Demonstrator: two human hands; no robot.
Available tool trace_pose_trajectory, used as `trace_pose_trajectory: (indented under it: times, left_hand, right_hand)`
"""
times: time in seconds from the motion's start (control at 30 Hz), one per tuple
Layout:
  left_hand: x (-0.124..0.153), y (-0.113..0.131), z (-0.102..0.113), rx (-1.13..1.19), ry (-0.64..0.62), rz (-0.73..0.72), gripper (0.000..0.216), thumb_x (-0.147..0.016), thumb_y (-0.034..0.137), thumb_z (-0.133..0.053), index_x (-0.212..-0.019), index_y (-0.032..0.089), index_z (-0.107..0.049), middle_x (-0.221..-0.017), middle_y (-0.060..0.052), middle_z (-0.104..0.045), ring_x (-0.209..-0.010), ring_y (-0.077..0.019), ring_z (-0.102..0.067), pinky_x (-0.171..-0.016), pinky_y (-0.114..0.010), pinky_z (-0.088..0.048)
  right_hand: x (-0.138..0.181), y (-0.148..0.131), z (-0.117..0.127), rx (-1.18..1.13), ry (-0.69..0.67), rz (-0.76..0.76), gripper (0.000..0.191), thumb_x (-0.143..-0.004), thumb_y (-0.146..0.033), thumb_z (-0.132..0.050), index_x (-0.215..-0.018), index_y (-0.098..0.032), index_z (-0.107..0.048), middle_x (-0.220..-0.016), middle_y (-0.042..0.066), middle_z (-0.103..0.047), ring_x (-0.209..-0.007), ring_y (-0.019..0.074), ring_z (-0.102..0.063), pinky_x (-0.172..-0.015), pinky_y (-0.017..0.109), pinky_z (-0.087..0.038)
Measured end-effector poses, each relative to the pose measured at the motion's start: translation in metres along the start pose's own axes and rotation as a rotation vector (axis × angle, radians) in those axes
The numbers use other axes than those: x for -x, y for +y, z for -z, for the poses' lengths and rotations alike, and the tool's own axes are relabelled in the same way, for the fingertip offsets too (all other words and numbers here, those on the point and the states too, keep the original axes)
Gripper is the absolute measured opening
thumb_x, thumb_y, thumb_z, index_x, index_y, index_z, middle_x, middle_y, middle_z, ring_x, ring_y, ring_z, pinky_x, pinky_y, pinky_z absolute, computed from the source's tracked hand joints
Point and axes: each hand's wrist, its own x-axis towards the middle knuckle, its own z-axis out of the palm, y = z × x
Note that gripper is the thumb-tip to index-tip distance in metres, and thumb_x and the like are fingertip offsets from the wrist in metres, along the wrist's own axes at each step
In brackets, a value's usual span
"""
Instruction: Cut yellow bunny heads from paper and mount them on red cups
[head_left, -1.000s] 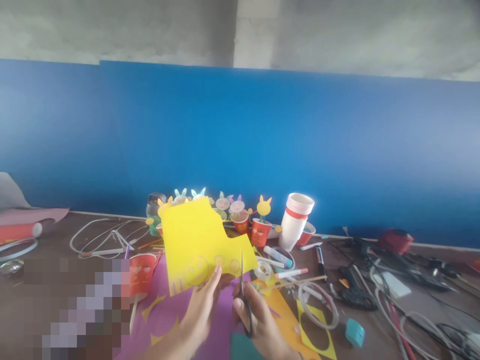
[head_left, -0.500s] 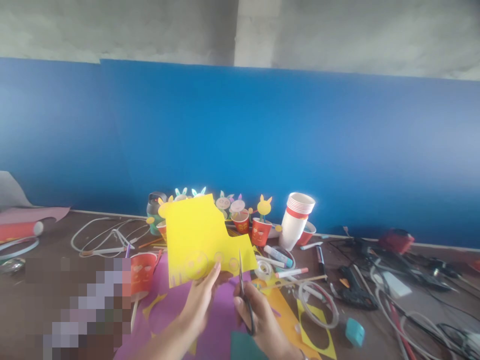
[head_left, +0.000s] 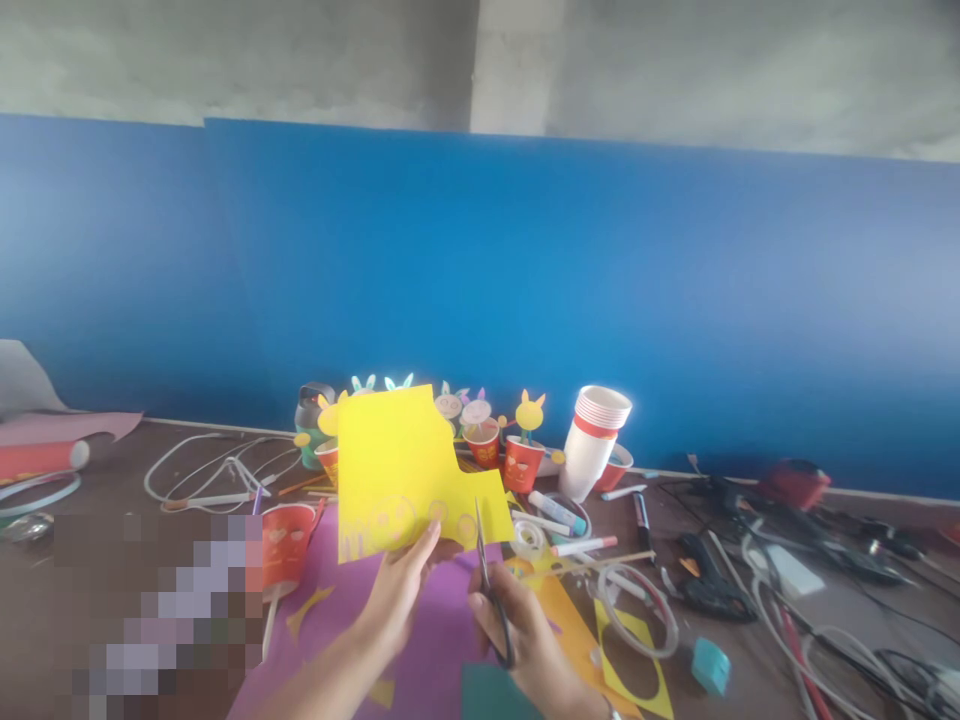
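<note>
A yellow sheet of paper [head_left: 386, 450] with pencil-drawn circles along its lower edge and a piece cut out of its upper right is held up over the table. My left hand [head_left: 405, 585] pinches its bottom edge, thumb in front. In my right hand [head_left: 517, 620] is a pair of scissors [head_left: 495, 610], fingers in the handles and blades pointing up. The blades overlap the sheet's right part, close to a small drawn circle. Beneath both hands lies purple paper [head_left: 427, 660], with a teal sheet [head_left: 491, 692] at the front.
Red paper cups [head_left: 523, 462] with animal-face cutouts line the back, beside a stack of white cups [head_left: 596, 440]. To the right lie markers [head_left: 585, 546], a tape roll [head_left: 529, 538], a coiled tube [head_left: 637, 610], a glue gun [head_left: 712, 580] and tangled cables. Another red cup [head_left: 285, 545] stands at left.
The yellow sheet has turned slightly, its left lower corner rising a little. Both hands keep their grips and have barely moved.
</note>
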Motion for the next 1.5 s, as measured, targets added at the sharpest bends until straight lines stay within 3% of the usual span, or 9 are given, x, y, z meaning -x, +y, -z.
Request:
trace_pose_trajectory:
  times: [0.47,0.83,1.13,1.5]
  left_hand:
    - [0.001,0.007,-0.004,0.036,-0.025,-0.031,0.031,-0.063,0.046,-0.077,-0.077,0.018,-0.075,-0.074,-0.004,-0.076,-0.072,-0.0204,-0.068,-0.076,-0.032,-0.049]
    - [-0.007,0.009,0.003,-0.081,-0.046,-0.104,0.033,-0.069,0.046,-0.073,-0.082,0.016,-0.075,-0.075,-0.006,-0.075,-0.073,-0.0221,-0.068,-0.075,-0.032,-0.05]
    - [-0.005,0.022,-0.001,-0.13,-0.022,-0.081,0.035,-0.064,0.043,-0.077,-0.084,0.015,-0.075,-0.082,-0.009,-0.077,-0.077,-0.0252,-0.07,-0.076,-0.033,-0.051]
    - [-0.015,0.017,0.012,-0.193,-0.064,-0.072,0.042,-0.068,0.044,-0.074,-0.098,0.015,-0.074,-0.096,-0.01,-0.075,-0.09,-0.0266,-0.069,-0.082,-0.034,-0.05]
  right_hand:
    - [0.0,0.002,0.001,-0.033,0.018,-0.044,0.041,-0.081,-0.062,-0.052,-0.077,-0.022,-0.048,-0.052,-0.005,-0.044,-0.045,0.011,-0.042,-0.046,0.023,-0.037]
    - [-0.007,0.005,0.013,-0.098,-0.036,-0.103,0.048,-0.074,-0.065,-0.059,-0.081,-0.019,-0.051,-0.05,-0.007,-0.042,-0.04,0.0077,-0.041,-0.041,0.019,-0.032]
    - [-0.009,0.001,0.027,-0.066,-0.099,-0.144,0.046,-0.073,-0.061,-0.063,-0.078,-0.016,-0.054,-0.046,-0.008,-0.045,-0.036,0.0059,-0.041,-0.038,0.017,-0.03]
    - [-0.016,0.007,0.043,-0.042,-0.19,-0.217,0.041,-0.072,-0.054,-0.067,-0.078,-0.016,-0.055,-0.046,-0.009,-0.045,-0.035,0.0056,-0.042,-0.035,0.016,-0.03]
